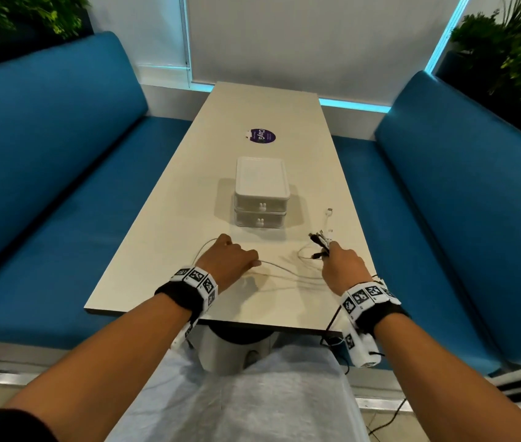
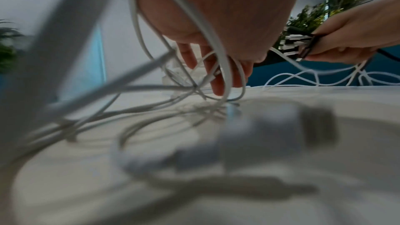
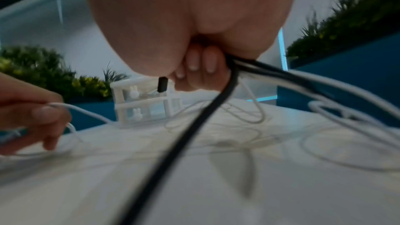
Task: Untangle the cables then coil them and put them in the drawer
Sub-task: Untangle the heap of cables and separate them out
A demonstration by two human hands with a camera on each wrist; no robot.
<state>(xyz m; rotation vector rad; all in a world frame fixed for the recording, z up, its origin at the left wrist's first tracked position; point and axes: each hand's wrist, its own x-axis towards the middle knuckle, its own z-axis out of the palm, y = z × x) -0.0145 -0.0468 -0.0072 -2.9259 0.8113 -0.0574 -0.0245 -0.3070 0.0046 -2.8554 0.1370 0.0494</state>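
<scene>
Left hand [image 1: 230,260] curls its grip round thin white cables [image 1: 284,271] that trail limp, running nine to three across the smooth pale surface [image 1: 173,218]; right hand [image 1: 342,266] pinches a bundle of plug ends [image 1: 321,242] pointing eleven o'clock, toward the glossy white plastic drawer unit [image 1: 260,193] at twelve.

- Left hand [image 1: 232,261] grips white cables [image 1: 284,272] on the bench [image 1: 163,250].
- Right hand [image 1: 343,266] holds a bundle of connector ends [image 1: 321,242], raised.
- Two-drawer white box [image 1: 260,193] stands beyond both hands, drawers closed.
</scene>
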